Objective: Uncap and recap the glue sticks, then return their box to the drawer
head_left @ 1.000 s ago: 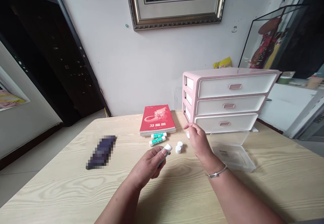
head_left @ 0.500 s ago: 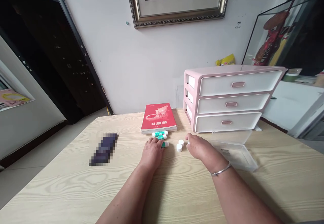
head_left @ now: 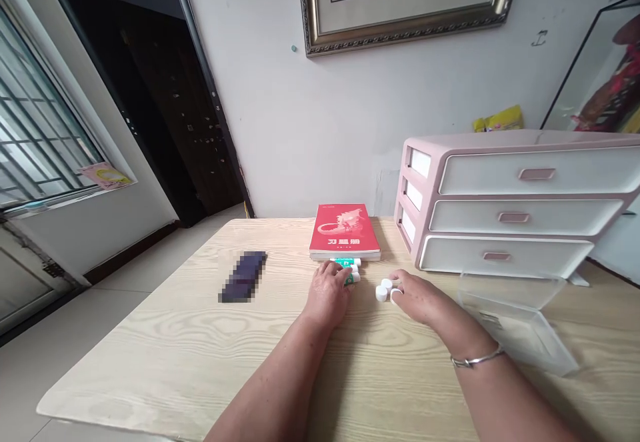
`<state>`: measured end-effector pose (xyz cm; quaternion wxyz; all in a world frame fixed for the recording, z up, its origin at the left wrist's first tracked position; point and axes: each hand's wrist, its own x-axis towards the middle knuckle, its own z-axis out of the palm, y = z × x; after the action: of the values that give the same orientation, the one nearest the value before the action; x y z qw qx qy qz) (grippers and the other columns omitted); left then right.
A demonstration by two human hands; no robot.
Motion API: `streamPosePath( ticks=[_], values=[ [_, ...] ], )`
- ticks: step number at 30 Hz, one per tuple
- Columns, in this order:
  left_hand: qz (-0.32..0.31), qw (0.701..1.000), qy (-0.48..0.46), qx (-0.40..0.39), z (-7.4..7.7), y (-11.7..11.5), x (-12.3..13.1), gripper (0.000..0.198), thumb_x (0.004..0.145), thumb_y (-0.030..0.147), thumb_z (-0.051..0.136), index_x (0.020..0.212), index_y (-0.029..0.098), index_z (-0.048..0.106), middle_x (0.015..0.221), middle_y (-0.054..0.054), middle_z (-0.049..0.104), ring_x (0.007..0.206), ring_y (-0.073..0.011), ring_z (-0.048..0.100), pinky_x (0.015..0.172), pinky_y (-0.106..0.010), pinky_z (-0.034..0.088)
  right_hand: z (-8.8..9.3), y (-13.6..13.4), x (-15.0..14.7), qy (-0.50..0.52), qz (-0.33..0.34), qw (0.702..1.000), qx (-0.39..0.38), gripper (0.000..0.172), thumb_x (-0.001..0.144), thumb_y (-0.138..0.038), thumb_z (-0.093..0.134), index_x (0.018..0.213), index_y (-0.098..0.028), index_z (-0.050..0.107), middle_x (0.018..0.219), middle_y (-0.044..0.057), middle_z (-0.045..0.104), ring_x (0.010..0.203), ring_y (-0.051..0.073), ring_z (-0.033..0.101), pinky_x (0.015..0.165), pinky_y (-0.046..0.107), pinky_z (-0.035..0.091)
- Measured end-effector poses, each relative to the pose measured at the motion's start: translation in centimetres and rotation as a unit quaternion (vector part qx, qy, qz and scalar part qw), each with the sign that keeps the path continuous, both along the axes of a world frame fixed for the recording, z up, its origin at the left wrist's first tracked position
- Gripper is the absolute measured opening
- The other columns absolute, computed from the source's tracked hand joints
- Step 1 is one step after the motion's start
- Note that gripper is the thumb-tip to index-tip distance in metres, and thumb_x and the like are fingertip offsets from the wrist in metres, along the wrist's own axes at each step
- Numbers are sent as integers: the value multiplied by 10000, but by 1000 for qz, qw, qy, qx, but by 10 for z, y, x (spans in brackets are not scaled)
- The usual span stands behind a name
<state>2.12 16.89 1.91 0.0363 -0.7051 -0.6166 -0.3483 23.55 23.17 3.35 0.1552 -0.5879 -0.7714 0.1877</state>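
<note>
Head view: the left hand (head_left: 327, 290) is lying palm down on the table (head_left: 200, 355), its grip covering the glue sticks (head_left: 350, 270) just before the red book (head_left: 345, 232); whether clenched, I cannot tell. The right hand (head_left: 417, 297) is resting loosely, fingertips touching the white caps (head_left: 384, 289) near the pink drawer unit (head_left: 510, 202).

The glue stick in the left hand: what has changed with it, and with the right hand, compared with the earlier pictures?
The left hand came down and laid its glue stick beside the other glue sticks. The right hand lowered to the table, its fingers touching the white caps. The red book and drawer unit did not move.
</note>
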Motion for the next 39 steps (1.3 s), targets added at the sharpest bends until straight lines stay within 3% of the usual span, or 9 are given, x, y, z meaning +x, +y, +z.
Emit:
streamPosePath(
  ticks=[4,9,14,20,26,32,39],
  values=[
    [45,990,-123,59,-1,-5,-16,222,855,238,588,1021,220,735,1052,-81,700,1037,-224,614,945,-371,488,12,0,5,31,-51,997,53,323,821,-197,515,1112,-176,655,939,78,715,811,197,641,636,261,386],
    [118,951,-277,69,13,-19,-34,332,887,363,489,1007,153,717,832,-70,718,685,-185,650,631,-294,524,30,-11,5,151,-69,980,109,220,835,-229,499,929,-212,697,820,27,713,766,174,639,667,248,411],
    [153,894,-420,18,30,-31,-31,323,822,364,531,1019,166,691,798,-37,695,747,-185,644,634,-264,500,35,-16,5,218,-82,960,157,239,830,-239,466,893,-211,695,716,9,686,697,179,621,653,258,410],
    [121,935,-333,-35,18,-27,-21,281,824,381,540,973,198,693,801,-20,709,635,-165,604,613,-268,462,34,-15,6,229,-90,954,172,226,831,-252,474,871,-218,694,643,-9,646,620,171,574,605,259,376],
    [63,981,-181,-41,3,-22,-19,243,875,315,490,971,234,698,942,-21,679,669,-146,611,658,-269,464,32,-17,3,234,-84,953,172,214,832,-245,474,860,-227,686,670,-12,654,646,173,581,600,257,368],
    [69,986,-130,-79,1,-19,-22,251,876,278,482,998,247,699,971,-21,665,692,-146,621,661,-270,468,29,-21,-2,234,-63,952,185,222,839,-235,460,859,-229,681,693,-10,661,675,169,590,615,251,369],
    [77,987,-116,-83,-5,-14,-26,244,870,295,494,987,248,703,998,-29,667,728,-157,637,675,-276,482,26,-23,-7,196,-49,969,144,223,868,-233,462,871,-229,685,710,-3,675,684,168,591,593,248,351]
  ],
)
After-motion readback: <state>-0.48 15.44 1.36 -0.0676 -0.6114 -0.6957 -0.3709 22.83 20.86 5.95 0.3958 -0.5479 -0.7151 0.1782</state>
